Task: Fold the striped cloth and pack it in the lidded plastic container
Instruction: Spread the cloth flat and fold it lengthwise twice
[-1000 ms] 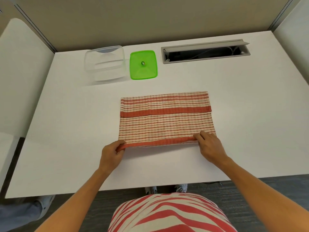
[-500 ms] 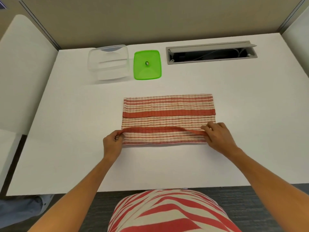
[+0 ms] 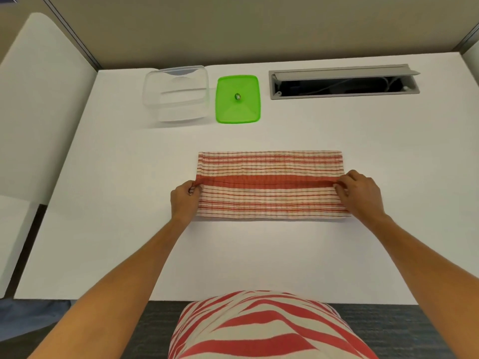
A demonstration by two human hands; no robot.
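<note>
The red-and-cream striped cloth (image 3: 269, 200) lies on the white table (image 3: 259, 255) as a long, narrow band. Its near edge is folded over and held partway across, along the broad red stripe. My left hand (image 3: 184, 198) pinches the left end of that folded edge. My right hand (image 3: 360, 194) pinches the right end. The clear plastic container (image 3: 177, 94) stands open at the back left. Its green lid (image 3: 238, 99) lies flat beside it on the right, knob up.
A grey cable hatch (image 3: 344, 82) is open in the table's back right. Beige partition walls close off the back and left. The table's near edge runs just in front of my striped shirt.
Both hands have carried the cloth's near edge away from me, from the front of the cloth to its middle stripe, so the cloth is now narrower front to back.
</note>
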